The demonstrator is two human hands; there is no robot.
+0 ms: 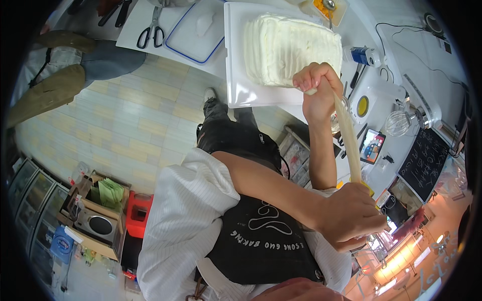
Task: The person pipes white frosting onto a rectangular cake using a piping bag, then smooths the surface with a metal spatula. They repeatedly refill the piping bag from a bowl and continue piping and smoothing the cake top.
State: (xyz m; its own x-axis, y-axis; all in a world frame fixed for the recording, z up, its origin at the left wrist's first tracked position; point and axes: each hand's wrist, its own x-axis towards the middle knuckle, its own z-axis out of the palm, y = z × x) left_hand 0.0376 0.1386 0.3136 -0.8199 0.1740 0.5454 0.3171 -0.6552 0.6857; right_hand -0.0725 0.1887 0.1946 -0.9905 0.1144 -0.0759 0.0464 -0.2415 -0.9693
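A pale, translucent piping bag is stretched between my two hands. My right hand is closed around its lower part at the near right corner of a rectangular block coated in ridged white cream; a bit of cream shows under the fingers. My left hand crosses in front of my chest and grips the bag's other end in a fist. The cream-coated block rests on a white plastic tray. Whether the bag's tip touches the cream is hidden by my right hand.
Left of the tray are a blue-rimmed clear container and black-handled scissors. A tub of orange pieces with a spoon stands behind. To the right are a bottle, a phone and a mixer's wire whisk. Another person is at left.
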